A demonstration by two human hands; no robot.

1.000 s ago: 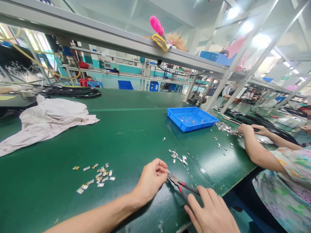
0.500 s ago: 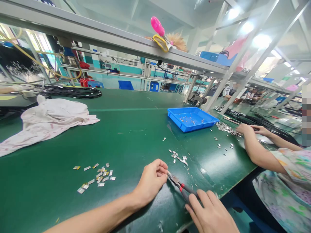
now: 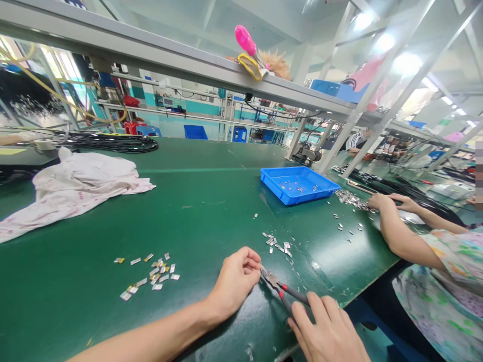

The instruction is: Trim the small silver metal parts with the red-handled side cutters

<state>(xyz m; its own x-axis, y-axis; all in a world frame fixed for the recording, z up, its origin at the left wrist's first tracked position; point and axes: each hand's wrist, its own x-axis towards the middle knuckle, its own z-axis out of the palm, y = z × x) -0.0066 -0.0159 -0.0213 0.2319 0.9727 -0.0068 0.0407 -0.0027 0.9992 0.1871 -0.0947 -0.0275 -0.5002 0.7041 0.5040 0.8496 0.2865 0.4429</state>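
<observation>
Thumb and fingers of my left hand (image 3: 239, 276) are pinched together at the tip of the pliers; whatever sits between them is too small and hidden to name. My right hand (image 3: 326, 327) grips the pliers (image 3: 277, 285) by their dark grey handles, which have red bands near the joint. The jaws point at my left fingertips, and the handles stand somewhat apart. Small flat silvery pieces (image 3: 279, 246) lie just beyond the pliers. To the left of my left hand is another scatter of silvery pieces (image 3: 154, 271), some with yellowish parts.
A blue tray (image 3: 287, 200) holding small bits stands farther back on the green table (image 3: 196, 221). At right, a co-worker's hands (image 3: 383, 201) are at a heap of metal pieces (image 3: 350, 199). A white cloth (image 3: 86, 176) and black cables (image 3: 116, 142) lie at left; a shelf (image 3: 169, 53) crosses above.
The handles of the pliers have spread slightly, and the fingers of my right hand have shifted a little with them. My left hand stays where it was.
</observation>
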